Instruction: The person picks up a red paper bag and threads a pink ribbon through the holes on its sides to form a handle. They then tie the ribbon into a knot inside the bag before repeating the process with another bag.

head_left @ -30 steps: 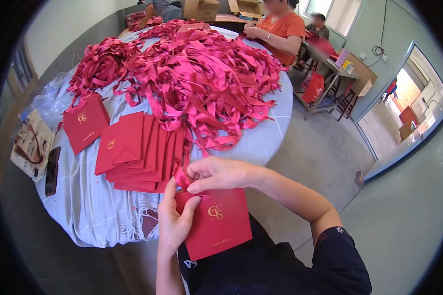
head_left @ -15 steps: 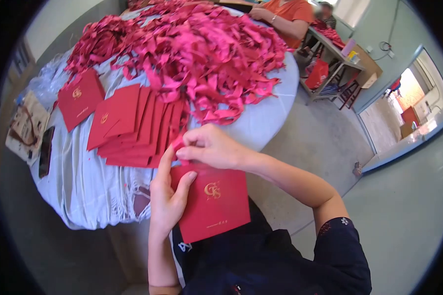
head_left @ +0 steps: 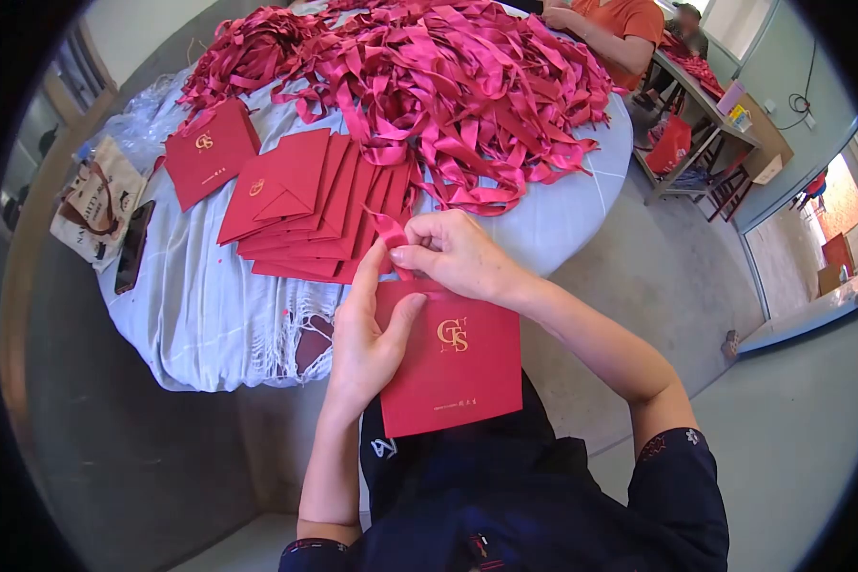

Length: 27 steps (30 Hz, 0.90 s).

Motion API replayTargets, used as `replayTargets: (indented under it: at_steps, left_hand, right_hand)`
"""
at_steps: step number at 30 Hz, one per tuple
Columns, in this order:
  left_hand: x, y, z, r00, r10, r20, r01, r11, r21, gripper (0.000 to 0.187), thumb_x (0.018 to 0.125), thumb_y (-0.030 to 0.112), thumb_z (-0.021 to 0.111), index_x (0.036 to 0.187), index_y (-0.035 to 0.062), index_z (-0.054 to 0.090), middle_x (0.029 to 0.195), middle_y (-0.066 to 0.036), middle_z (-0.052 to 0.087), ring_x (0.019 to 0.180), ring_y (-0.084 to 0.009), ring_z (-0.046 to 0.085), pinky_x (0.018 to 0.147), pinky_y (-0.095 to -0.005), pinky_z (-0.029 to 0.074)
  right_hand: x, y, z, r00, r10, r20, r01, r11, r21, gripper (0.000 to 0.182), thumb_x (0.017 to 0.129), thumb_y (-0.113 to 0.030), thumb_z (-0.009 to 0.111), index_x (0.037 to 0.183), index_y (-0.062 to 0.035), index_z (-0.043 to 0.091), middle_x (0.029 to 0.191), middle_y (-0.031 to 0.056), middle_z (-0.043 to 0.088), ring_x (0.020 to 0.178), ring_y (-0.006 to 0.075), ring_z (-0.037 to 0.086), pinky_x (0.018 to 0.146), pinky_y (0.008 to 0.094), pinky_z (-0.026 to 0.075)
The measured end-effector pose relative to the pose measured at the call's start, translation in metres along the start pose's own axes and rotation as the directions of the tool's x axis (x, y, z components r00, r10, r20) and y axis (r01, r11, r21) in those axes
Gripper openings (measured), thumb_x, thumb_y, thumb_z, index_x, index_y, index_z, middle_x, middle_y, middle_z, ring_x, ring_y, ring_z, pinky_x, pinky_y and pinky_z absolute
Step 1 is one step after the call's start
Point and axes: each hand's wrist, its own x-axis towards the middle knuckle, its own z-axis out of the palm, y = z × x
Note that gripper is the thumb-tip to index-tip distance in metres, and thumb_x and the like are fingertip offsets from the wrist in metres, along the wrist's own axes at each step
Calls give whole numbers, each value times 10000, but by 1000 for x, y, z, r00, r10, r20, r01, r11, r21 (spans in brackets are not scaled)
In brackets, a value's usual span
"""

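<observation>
A red paper gift bag (head_left: 462,377) with gold lettering lies flat above my lap, its printed face up. My left hand (head_left: 364,353) grips its upper left side, thumb across the front and fingers mostly behind. At the top edge, my right hand (head_left: 459,255) pinches a pink-red satin ribbon (head_left: 388,229) between thumb and curled fingers. One ribbon end pokes up past my left fingertips, and a piece runs down to the bag's top. How the ribbon passes through the bag is hidden by my fingers.
A big heap of loose ribbons (head_left: 448,86) covers much of the cloth-covered round table (head_left: 582,205). Several red bags (head_left: 291,176) lie overlapped near me, another bag (head_left: 210,157) beside them. Left are a phone (head_left: 135,248) and canvas pouch (head_left: 100,205). A person in orange (head_left: 629,24) sits across.
The view has shifted, so the table and bags appear farther right and higher. A ribbon end now stands up above my fingers. Both hands keep their hold at the bag's top.
</observation>
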Motion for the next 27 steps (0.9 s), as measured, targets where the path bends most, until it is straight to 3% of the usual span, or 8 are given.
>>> replayTargets:
  at_steps: [3,7,9,12,15,17,19,27]
  left_hand:
    - [-2,4,1,994,99,-42,-101,994,-37,641,828,-29,634,1393,-46,333,1341,-158,474,1192,-170,475,994,-283,382]
    - [-9,3,-4,982,172,-80,-175,984,-22,658,805,-42,621,1399,-26,338,1309,-141,501,1151,-161,521,971,-275,407]
    - [-16,9,-8,998,-62,15,62,908,-415,654,808,-64,621,1395,-34,335,1358,-133,439,1163,-141,481,971,-269,392]
    - [-26,10,-9,995,-78,59,96,886,-454,668,807,-65,620,1403,-37,320,1362,-137,438,1151,-143,496,948,-260,413]
    - [-33,19,-2,984,-127,126,172,862,-478,680,810,-51,624,1405,-60,297,1410,-160,391,1234,-172,441,1000,-278,376]
    - [-35,10,5,996,83,-19,-85,951,-297,717,814,11,659,1420,-37,278,1406,-157,411,1135,-161,547,928,-280,460]
    - [-38,16,0,999,27,45,-10,941,-338,719,811,-12,647,1419,-54,266,1481,-152,304,1221,-178,479,970,-287,433]
    - [-41,22,6,991,26,130,18,947,-322,726,839,-57,581,1450,-28,189,1358,-216,443,1151,-215,544,965,-308,435]
  right_hand:
    - [-12,-9,-6,866,-410,-288,362,909,-206,124,900,-98,583,842,5,619,776,36,586,710,78,537,567,225,404]
    - [-47,-7,-39,779,-369,-506,263,926,-271,219,942,-189,549,904,7,638,833,51,610,746,101,550,596,252,433]
    - [-75,-9,-52,904,202,-377,-252,964,-85,400,991,-334,453,905,6,644,843,41,625,745,97,550,595,260,440]
    - [-103,-10,-59,933,359,38,-356,897,263,569,1001,-462,345,906,13,644,867,45,640,773,92,560,631,260,444]
    - [-114,-18,-33,926,378,18,-348,831,434,615,1003,-482,299,947,23,645,963,96,654,872,123,591,762,275,464]
    - [-113,-5,-36,952,253,170,-304,753,584,524,1012,-395,343,1015,44,628,1081,139,643,1008,165,596,907,298,439]
    - [-108,-5,-36,962,39,272,-216,718,661,420,1003,-301,406,1093,59,602,1148,169,619,1092,200,577,969,317,417]
    - [-108,-8,-38,988,19,153,-118,734,669,296,963,-173,499,1084,72,612,1062,164,655,998,191,624,899,301,465]
